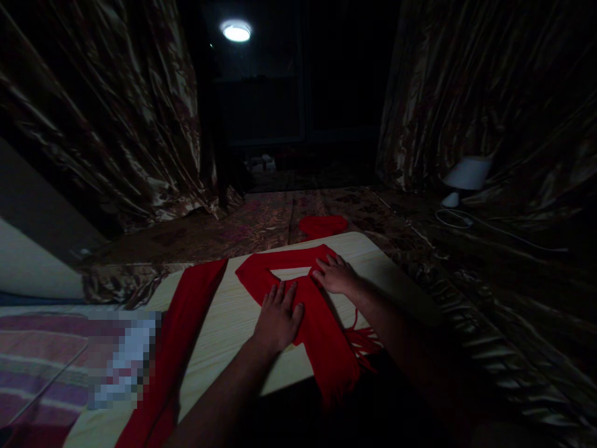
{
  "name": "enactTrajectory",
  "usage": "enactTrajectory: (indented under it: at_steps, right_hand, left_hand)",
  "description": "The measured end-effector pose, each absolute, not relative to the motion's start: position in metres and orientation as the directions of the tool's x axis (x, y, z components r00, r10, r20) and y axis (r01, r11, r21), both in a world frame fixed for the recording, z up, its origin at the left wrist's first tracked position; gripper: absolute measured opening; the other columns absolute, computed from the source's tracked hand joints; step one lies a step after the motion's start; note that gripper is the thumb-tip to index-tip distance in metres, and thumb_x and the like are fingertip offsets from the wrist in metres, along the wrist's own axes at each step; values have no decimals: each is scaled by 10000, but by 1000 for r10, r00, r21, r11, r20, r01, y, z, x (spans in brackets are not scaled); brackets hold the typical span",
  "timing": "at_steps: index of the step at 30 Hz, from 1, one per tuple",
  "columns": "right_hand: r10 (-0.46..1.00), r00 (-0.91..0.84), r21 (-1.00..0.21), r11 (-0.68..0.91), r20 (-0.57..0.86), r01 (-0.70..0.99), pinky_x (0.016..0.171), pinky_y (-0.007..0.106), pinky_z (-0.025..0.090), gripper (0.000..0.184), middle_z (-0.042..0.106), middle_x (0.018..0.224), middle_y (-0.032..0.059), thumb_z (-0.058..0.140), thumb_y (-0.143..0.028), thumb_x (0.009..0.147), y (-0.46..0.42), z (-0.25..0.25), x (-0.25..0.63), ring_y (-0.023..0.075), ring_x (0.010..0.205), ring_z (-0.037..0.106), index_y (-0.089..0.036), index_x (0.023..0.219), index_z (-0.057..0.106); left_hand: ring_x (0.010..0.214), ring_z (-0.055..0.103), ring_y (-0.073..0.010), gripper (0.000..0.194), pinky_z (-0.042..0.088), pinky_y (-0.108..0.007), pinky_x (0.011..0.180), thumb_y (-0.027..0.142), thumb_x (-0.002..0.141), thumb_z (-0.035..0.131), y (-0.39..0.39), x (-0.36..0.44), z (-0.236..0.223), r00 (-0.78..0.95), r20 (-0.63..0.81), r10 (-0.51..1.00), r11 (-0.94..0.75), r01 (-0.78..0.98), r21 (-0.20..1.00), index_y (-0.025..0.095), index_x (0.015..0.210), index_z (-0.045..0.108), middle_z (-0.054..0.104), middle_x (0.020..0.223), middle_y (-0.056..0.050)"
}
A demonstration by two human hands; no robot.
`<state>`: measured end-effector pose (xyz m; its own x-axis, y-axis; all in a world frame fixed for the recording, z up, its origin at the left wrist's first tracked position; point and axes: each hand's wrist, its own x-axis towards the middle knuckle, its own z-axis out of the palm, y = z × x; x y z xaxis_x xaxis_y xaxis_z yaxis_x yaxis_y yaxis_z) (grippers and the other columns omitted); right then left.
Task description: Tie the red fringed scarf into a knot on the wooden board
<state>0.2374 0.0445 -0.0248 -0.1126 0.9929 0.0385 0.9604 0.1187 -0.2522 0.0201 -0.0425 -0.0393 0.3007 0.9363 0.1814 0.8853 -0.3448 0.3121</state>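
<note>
A long red scarf (321, 336) lies folded on a light wooden table (233, 323), its fringed end hanging over the near edge. My left hand (278, 317) rests flat on the scarf where its bands cross, fingers stretched out. My right hand (334, 274) lies flat on the upper fold, fingers spread. Another stretch of the scarf (181, 336) runs down the table's left side. A small triangle of bare table shows inside the fold.
A second red cloth piece (323, 225) lies on the patterned floor beyond the table. Shiny brown curtains (107, 124) hang left and right. A white lamp (466, 177) with a cable stands at the right. A striped cover (37, 361) is at the left.
</note>
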Motion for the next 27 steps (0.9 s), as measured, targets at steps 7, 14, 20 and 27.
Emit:
enactTrajectory:
  at_steps: [7,14,20,27]
  right_hand:
    - [937,-315,-224,343,152,912,1213,401,109,548,461,1516,123,391,-431,1001,99,-47,246,228,1466,285,-159,1468,481]
    - [939,-91,-256,182,333,949,1198,481,137,593,232,1639,38,414,-541,971,99,-54,254,302,1506,126,-286,1506,426]
    - [981,29,-285,27,190,958,1175,507,187,639,318,1601,104,328,-578,979,106,-54,252,309,1462,258,-232,1508,421]
    - [982,53,-293,3,183,956,1172,453,200,661,317,1599,124,364,-559,964,106,-52,254,305,1455,283,-198,1516,406]
  left_hand:
    - [1427,341,-407,582,276,-606,1117,483,959,414,-24,44,-33,211,201,957,-265,916,302,242,1486,467,447,1513,-184]
    - [1405,376,-393,591,297,-570,1119,520,947,434,-19,44,-41,197,293,936,-292,899,326,217,1448,520,451,1507,-190]
    - [1412,376,-370,600,271,-556,1141,530,938,455,-24,36,-45,195,310,931,-307,877,370,207,1437,532,457,1506,-181]
    - [1403,390,-364,600,249,-566,1148,539,933,463,-26,37,-43,187,311,932,-301,877,375,222,1437,527,458,1508,-174]
